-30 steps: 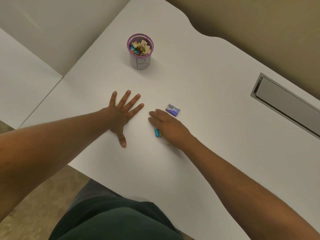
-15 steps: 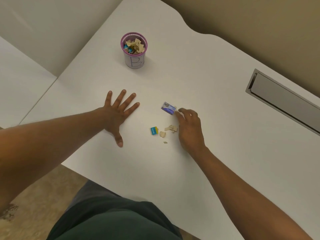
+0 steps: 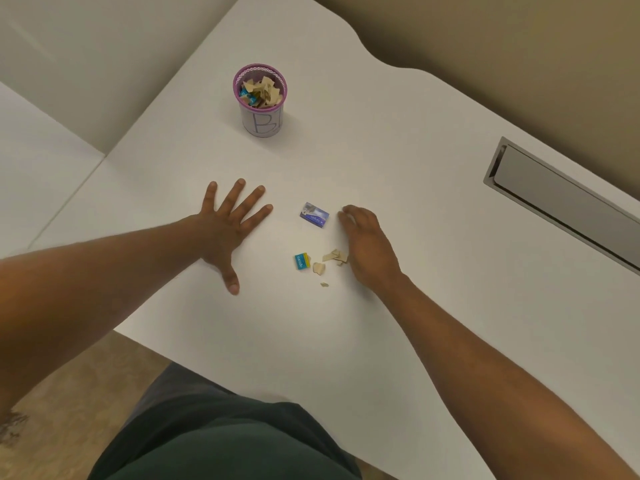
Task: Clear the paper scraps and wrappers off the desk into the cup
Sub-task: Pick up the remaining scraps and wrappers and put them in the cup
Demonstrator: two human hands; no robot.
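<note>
A purple-rimmed cup (image 3: pixel 262 123) marked with a blue "B" stands at the back of the white desk (image 3: pixel 381 150), filled with tan paper scraps and blue wrappers. A purple-blue wrapper (image 3: pixel 314 215) lies flat mid-desk. Nearer me lie a small blue-and-yellow wrapper (image 3: pixel 302 261) and several tan paper scraps (image 3: pixel 330 260). My left hand (image 3: pixel 228 226) rests flat with fingers spread, left of the litter. My right hand (image 3: pixel 369 245) lies palm down just right of the scraps, fingers curled beside the purple wrapper, with nothing visible in its grip.
A grey metal cable slot (image 3: pixel 561 202) is set into the desk at the right. The desk's front edge runs diagonally near my lap, and a second white surface (image 3: pixel 38 174) adjoins on the left.
My right hand slid right off the blue-and-yellow wrapper and scraps, uncovering them, and now sits beside the purple wrapper. My left hand stayed flat.
</note>
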